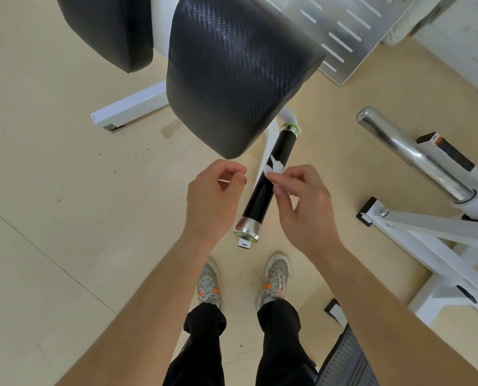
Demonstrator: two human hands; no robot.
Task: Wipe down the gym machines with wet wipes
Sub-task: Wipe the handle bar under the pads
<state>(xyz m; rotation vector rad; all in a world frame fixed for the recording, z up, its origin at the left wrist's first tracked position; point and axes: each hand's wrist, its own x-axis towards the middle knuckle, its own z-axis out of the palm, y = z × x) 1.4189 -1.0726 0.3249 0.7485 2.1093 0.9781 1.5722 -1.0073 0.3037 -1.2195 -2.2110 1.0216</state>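
Two hands in front of a black handle grip (283, 147) that angles down toward the camera. It has a silver end cap (247, 229) with a green ring at the near end and another green ring at the top.

The right hand (304, 207) is pinching a small crumpled white wet wipe (275, 167) between thumb and fingertips, right against the side of the grip about midway along it.

The left hand (212, 199) sits just to the left of the grip, not touching it, with its fingers curled in toward the thumb. There's a thin white sliver inside the curl, and honestly I can't tell if it's holding something or if that's just the background.

Stuff around:
- A big black carbon-weave pad (237, 73) hangs right above the hands and covers the top of the white frame tube (268, 140) the grip is mounted on.
- A second black pad (104, 29) sits at upper left, with a white base foot (129, 107) on the floor below it.
- A slotted metal plate (352, 32) is at upper right.
- Over to the right, well apart from the hands, a chrome bar (410, 157) sticks out of another white frame (427, 238).
- A ribbed dark step (346, 360) is at bottom right.

The person's grey sneakers (210, 285) with orange bits stand on the beige floor (51, 190), directly under the end cap.
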